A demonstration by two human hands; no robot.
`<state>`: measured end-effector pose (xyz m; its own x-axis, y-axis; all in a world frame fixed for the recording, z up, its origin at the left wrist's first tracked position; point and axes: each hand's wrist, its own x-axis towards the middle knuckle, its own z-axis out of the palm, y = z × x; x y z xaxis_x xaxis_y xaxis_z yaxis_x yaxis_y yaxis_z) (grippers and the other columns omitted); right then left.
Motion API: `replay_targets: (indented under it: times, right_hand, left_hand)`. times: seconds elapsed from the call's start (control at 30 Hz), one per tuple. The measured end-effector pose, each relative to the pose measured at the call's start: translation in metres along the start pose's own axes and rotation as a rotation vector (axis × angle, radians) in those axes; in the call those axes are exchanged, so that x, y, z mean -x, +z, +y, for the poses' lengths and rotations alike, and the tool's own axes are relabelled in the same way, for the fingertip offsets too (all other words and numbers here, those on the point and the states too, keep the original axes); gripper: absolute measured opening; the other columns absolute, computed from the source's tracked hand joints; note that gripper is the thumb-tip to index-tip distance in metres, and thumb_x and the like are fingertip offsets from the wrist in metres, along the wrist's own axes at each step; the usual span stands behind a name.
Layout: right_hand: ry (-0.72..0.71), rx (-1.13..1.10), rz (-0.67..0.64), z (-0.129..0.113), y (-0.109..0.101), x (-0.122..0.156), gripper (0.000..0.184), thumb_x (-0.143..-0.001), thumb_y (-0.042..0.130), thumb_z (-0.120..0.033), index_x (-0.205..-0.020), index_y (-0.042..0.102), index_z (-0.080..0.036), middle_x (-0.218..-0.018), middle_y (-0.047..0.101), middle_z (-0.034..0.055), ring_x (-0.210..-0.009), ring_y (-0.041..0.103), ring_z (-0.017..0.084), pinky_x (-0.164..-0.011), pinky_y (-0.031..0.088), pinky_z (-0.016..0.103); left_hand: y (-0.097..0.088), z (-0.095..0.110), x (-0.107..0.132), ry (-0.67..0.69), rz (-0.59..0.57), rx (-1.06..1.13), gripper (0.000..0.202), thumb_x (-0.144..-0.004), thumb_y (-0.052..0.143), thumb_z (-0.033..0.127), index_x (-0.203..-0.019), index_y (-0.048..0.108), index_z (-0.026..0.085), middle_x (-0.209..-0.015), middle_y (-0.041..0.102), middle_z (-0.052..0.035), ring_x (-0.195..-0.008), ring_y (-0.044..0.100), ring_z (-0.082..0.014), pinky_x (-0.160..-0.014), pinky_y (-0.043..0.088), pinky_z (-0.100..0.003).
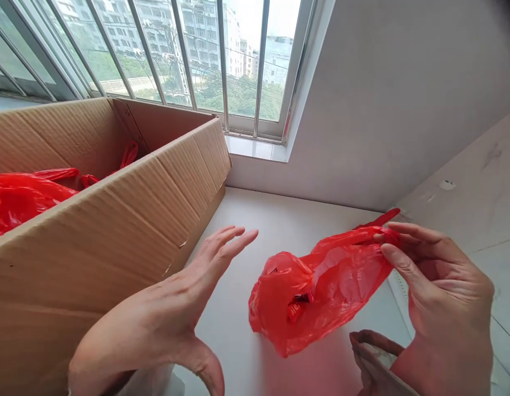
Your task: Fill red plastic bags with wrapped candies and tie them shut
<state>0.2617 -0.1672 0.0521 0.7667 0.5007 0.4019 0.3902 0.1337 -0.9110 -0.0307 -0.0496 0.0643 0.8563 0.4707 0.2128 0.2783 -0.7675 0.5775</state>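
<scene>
A red plastic bag (337,286) hangs just over or rests on the white tabletop; I cannot tell which. Through its open side a small red packet with pale print (294,312) shows, next to something dark. My right hand (448,286) pinches the bag's upper right end between thumb and fingers. To the left of the bag, my left hand (168,308) is open, thumb and fingers spread apart, holding nothing. Below my right hand is a greyish shape (381,363) that I cannot make out.
At the left stands a large open cardboard box (156,203) with red plastic bags (32,195) inside. Its near wall is close beside my left hand. The white tabletop (255,214) meets a wall, and a barred window (189,60) is behind the box.
</scene>
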Motion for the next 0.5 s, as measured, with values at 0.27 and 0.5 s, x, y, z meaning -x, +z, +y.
replay_targets:
  times: [0.27, 0.5]
  right_hand:
    - [0.117, 0.034, -0.077, -0.001, -0.017, 0.002, 0.037, -0.070, 0.083, -0.032, -0.106, 0.074, -0.030, -0.093, 0.074, 0.0046, -0.082, 0.069, 0.020, -0.068, 0.059, 0.031]
    - [-0.143, -0.179, 0.293, 0.006, -0.010, -0.006, 0.019, -0.068, 0.079, -0.014, -0.084, 0.075, -0.022, -0.078, 0.067, 0.0011, -0.073, 0.065, 0.017, -0.069, 0.055, 0.033]
  left_hand:
    - [0.041, 0.001, -0.050, -0.034, -0.059, 0.375, 0.113, -0.059, 0.089, 0.052, -0.153, 0.033, 0.024, -0.152, 0.039, -0.0169, -0.142, 0.034, -0.0369, -0.114, 0.036, -0.049]
    - [0.043, -0.004, -0.062, -0.285, 0.217, 0.962, 0.038, -0.094, 0.054, 0.053, -0.078, 0.060, 0.020, -0.080, 0.062, -0.0026, -0.073, 0.060, -0.0177, -0.062, 0.051, -0.026]
